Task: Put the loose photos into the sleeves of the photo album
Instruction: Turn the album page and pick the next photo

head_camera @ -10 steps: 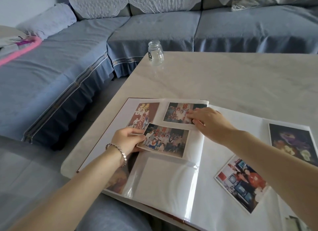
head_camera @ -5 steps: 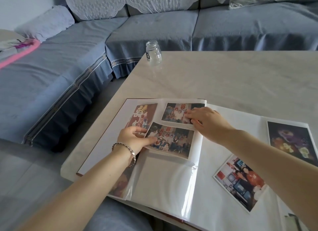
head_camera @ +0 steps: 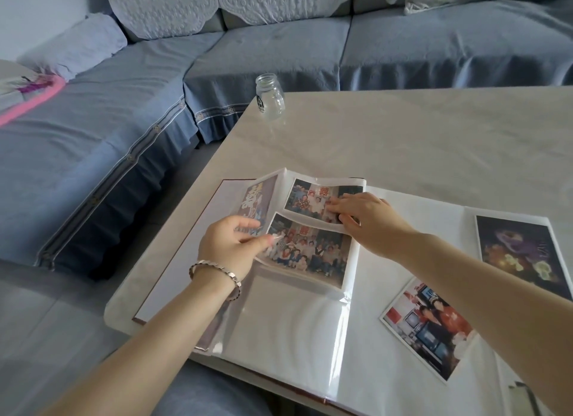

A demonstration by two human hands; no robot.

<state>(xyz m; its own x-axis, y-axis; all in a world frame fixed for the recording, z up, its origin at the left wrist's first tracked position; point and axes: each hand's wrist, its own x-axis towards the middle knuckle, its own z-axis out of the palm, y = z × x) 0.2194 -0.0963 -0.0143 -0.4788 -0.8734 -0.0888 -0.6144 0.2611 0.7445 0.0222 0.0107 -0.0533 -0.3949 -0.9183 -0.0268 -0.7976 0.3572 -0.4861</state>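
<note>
Head view: your left hand pinches the photo, corner hidden.
Right hand: fingers flat on glossy album.

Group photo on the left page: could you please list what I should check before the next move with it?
1. Left hand pinches the group photo's left edge: ok.
2. Right hand steadies the page by the upper photo: ok.
3. Group photo fully seated: cannot tell.
4. Sleeve below empty: ok.
5. Next loose photo lies on the right page: ok.
</note>
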